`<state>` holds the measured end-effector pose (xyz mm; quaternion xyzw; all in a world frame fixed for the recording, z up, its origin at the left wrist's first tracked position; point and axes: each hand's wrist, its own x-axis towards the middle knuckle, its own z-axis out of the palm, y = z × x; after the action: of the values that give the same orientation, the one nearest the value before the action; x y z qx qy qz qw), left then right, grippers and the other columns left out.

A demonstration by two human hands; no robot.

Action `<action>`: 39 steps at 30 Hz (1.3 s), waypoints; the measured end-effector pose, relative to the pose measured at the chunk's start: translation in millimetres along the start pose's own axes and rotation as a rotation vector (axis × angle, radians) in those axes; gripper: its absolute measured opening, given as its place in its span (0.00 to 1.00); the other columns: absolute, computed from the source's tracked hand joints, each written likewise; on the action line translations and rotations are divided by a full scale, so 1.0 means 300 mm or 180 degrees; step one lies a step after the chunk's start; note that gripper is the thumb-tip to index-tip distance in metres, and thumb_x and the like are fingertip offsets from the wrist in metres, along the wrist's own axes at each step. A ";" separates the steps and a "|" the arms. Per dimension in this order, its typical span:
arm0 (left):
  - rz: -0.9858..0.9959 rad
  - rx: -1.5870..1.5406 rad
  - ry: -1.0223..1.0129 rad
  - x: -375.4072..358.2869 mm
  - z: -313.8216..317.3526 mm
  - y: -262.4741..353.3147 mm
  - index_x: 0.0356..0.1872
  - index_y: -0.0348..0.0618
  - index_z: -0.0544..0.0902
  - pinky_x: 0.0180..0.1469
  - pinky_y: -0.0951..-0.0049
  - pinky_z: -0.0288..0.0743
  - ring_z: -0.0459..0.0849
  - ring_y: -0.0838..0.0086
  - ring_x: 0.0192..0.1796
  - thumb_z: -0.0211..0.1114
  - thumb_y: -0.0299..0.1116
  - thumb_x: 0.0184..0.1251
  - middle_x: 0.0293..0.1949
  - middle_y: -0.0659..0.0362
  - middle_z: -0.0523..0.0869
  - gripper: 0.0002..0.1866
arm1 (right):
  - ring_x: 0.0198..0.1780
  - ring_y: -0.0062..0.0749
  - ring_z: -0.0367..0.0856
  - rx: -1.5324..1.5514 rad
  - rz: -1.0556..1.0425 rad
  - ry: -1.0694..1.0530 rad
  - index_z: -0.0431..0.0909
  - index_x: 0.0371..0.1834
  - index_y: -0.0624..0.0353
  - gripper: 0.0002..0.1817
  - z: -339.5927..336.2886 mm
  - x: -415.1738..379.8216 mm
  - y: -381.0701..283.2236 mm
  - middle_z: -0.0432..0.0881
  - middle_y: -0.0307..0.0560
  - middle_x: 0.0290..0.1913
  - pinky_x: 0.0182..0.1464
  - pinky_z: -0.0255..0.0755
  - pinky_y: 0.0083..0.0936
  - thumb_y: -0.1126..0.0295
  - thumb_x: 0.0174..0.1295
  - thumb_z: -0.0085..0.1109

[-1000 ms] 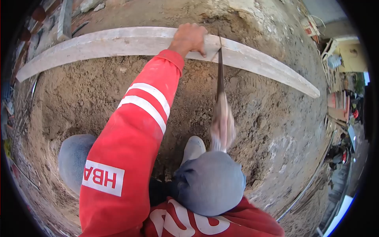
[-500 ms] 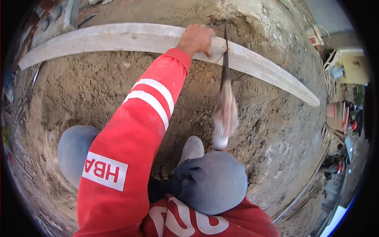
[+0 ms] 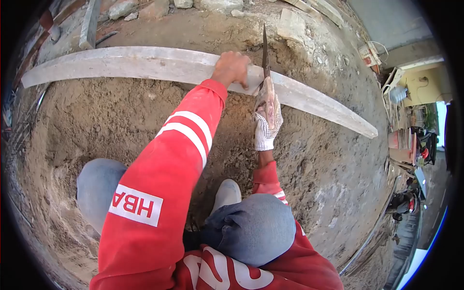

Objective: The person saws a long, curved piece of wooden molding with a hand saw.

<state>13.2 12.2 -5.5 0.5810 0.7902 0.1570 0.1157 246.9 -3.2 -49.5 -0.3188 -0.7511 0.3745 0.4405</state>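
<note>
Lying beyond the plank [image 3: 183,65]: loose stones [image 3: 220,5], another board [image 3: 90,25].

The ground [image 3: 333,159] is showing bare, brown and uneven. Pale stones [image 3: 217,5] are lying along the far edge. At upper right a grey wall [image 3: 386,21] is standing; a yellow wall [image 3: 426,88] is appearing below it in view. Daylight is lighting the site.

Even daylight, soft shadows; strong fisheye edge distortion.
</note>
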 end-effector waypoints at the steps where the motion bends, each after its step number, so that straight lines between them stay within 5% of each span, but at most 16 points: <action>1: 0.0023 0.0033 -0.0098 -0.012 -0.010 0.008 0.46 0.53 0.91 0.53 0.52 0.86 0.92 0.52 0.51 0.76 0.50 0.49 0.47 0.49 0.93 0.23 | 0.74 0.43 0.75 -0.0070 0.0061 -0.0077 0.73 0.78 0.61 0.31 -0.018 -0.014 -0.036 0.77 0.56 0.75 0.74 0.68 0.35 0.75 0.69 0.61; 3: 0.0022 0.0045 -0.0225 -0.028 -0.015 0.016 0.46 0.53 0.91 0.53 0.52 0.86 0.92 0.52 0.52 0.75 0.50 0.49 0.47 0.49 0.93 0.23 | 0.73 0.43 0.76 -0.0155 0.0139 -0.0187 0.73 0.78 0.61 0.31 -0.066 -0.074 -0.074 0.78 0.56 0.74 0.73 0.69 0.36 0.75 0.69 0.61; 5: 0.0029 -0.0080 0.0102 -0.030 -0.002 0.014 0.50 0.49 0.93 0.57 0.57 0.87 0.93 0.54 0.53 0.90 0.52 0.37 0.48 0.50 0.94 0.34 | 0.71 0.45 0.78 -0.1125 -0.0300 -0.0188 0.74 0.76 0.61 0.30 -0.141 -0.229 -0.087 0.78 0.56 0.73 0.72 0.71 0.37 0.72 0.69 0.64; 9: -0.0047 0.0063 0.0013 -0.009 0.015 0.015 0.49 0.48 0.93 0.56 0.57 0.88 0.94 0.55 0.51 0.91 0.52 0.38 0.47 0.50 0.94 0.34 | 0.72 0.45 0.78 -0.1504 0.0552 -0.0598 0.73 0.78 0.60 0.30 -0.281 -0.681 -0.346 0.77 0.56 0.75 0.72 0.71 0.38 0.69 0.71 0.59; 14: -0.0177 0.0145 0.0147 -0.031 0.017 0.036 0.48 0.48 0.93 0.54 0.57 0.88 0.94 0.55 0.49 0.90 0.53 0.39 0.45 0.51 0.95 0.33 | 0.72 0.45 0.79 -0.0989 -0.0287 -0.0324 0.71 0.80 0.58 0.30 -0.126 -0.242 -0.121 0.76 0.56 0.77 0.73 0.70 0.39 0.65 0.74 0.54; 16: -0.0103 0.0138 0.0120 -0.033 0.009 0.036 0.48 0.49 0.93 0.54 0.57 0.88 0.94 0.55 0.49 0.90 0.53 0.38 0.45 0.51 0.95 0.33 | 0.65 0.45 0.84 -0.1085 -0.0490 0.0096 0.78 0.72 0.62 0.23 -0.019 -0.067 -0.066 0.83 0.54 0.68 0.66 0.77 0.40 0.69 0.75 0.58; 19: -0.0022 0.0095 0.0089 -0.027 -0.035 0.016 0.47 0.50 0.93 0.53 0.56 0.88 0.94 0.55 0.49 0.90 0.53 0.38 0.45 0.51 0.94 0.33 | 0.62 0.44 0.84 0.1226 0.0317 0.0329 0.80 0.70 0.63 0.25 0.034 0.020 -0.011 0.85 0.53 0.65 0.63 0.78 0.37 0.67 0.71 0.62; 22: -0.0015 0.0038 0.0023 -0.040 -0.013 0.029 0.47 0.50 0.92 0.53 0.56 0.88 0.94 0.55 0.50 0.89 0.53 0.37 0.44 0.51 0.94 0.33 | 0.60 0.41 0.84 -0.1023 -0.0161 -0.0242 0.79 0.69 0.62 0.24 -0.125 -0.251 -0.161 0.84 0.51 0.63 0.60 0.79 0.34 0.69 0.72 0.59; 26: -0.0037 0.0174 0.0362 -0.041 0.006 0.021 0.51 0.51 0.92 0.53 0.55 0.88 0.93 0.55 0.50 0.89 0.53 0.38 0.45 0.50 0.94 0.34 | 0.64 0.45 0.83 -0.1347 0.0946 -0.0704 0.77 0.72 0.59 0.26 -0.258 -0.708 -0.440 0.83 0.54 0.66 0.62 0.78 0.35 0.71 0.69 0.58; 28: -0.0091 0.0205 0.0245 -0.047 -0.012 0.029 0.53 0.52 0.91 0.54 0.54 0.88 0.93 0.54 0.51 0.89 0.53 0.38 0.45 0.50 0.94 0.36 | 0.65 0.47 0.83 -0.1325 0.0907 -0.0679 0.76 0.74 0.58 0.28 -0.252 -0.653 -0.426 0.82 0.55 0.67 0.62 0.78 0.35 0.73 0.68 0.57; 31: 0.0004 0.0224 0.0180 -0.040 -0.003 0.028 0.55 0.53 0.91 0.54 0.54 0.87 0.93 0.52 0.51 0.88 0.54 0.39 0.46 0.49 0.94 0.37 | 0.68 0.50 0.83 -0.1162 0.0230 -0.0299 0.75 0.76 0.56 0.31 -0.112 -0.197 -0.302 0.81 0.57 0.70 0.64 0.77 0.36 0.74 0.67 0.56; 33: 0.0140 0.0236 0.0219 -0.044 0.006 0.029 0.56 0.54 0.91 0.55 0.53 0.87 0.93 0.52 0.51 0.88 0.54 0.39 0.46 0.49 0.94 0.38 | 0.54 0.27 0.82 -0.1171 -0.1716 0.0415 0.73 0.77 0.62 0.25 -0.016 -0.014 0.047 0.85 0.43 0.60 0.56 0.79 0.28 0.68 0.79 0.57; 35: -0.0086 0.0251 0.0033 -0.042 -0.033 0.033 0.58 0.55 0.90 0.56 0.53 0.87 0.92 0.52 0.52 0.88 0.55 0.38 0.48 0.49 0.94 0.39 | 0.56 0.29 0.85 0.0645 0.0631 0.0108 0.75 0.75 0.62 0.26 0.049 0.015 -0.008 0.87 0.46 0.63 0.55 0.81 0.31 0.66 0.77 0.60; 36: -0.0054 0.0266 0.0023 -0.043 -0.044 0.043 0.58 0.55 0.90 0.56 0.53 0.87 0.92 0.52 0.52 0.88 0.55 0.38 0.48 0.49 0.94 0.39 | 0.53 0.28 0.87 0.0801 0.0742 0.0148 0.76 0.74 0.62 0.26 0.044 0.016 0.006 0.87 0.46 0.63 0.49 0.83 0.28 0.64 0.77 0.60; 37: -0.0073 0.0242 -0.0063 -0.051 -0.045 0.045 0.58 0.55 0.90 0.57 0.53 0.86 0.92 0.52 0.53 0.88 0.56 0.38 0.48 0.49 0.93 0.40 | 0.52 0.27 0.86 -0.0174 -0.0302 0.0243 0.76 0.75 0.63 0.26 -0.004 -0.006 0.001 0.86 0.46 0.62 0.49 0.83 0.26 0.64 0.77 0.60; 39: -0.0128 0.0240 -0.0148 -0.052 -0.068 0.040 0.59 0.55 0.89 0.57 0.53 0.86 0.92 0.52 0.53 0.88 0.57 0.37 0.49 0.48 0.93 0.42 | 0.54 0.33 0.85 -0.0947 -0.0633 -0.0039 0.75 0.75 0.63 0.26 -0.095 -0.179 -0.105 0.85 0.49 0.63 0.52 0.82 0.30 0.66 0.76 0.59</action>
<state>21.0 -1.6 18.0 0.5724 0.8042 0.1112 0.1152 289.8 -54.8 -36.0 -0.3023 -0.8287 0.2159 0.4187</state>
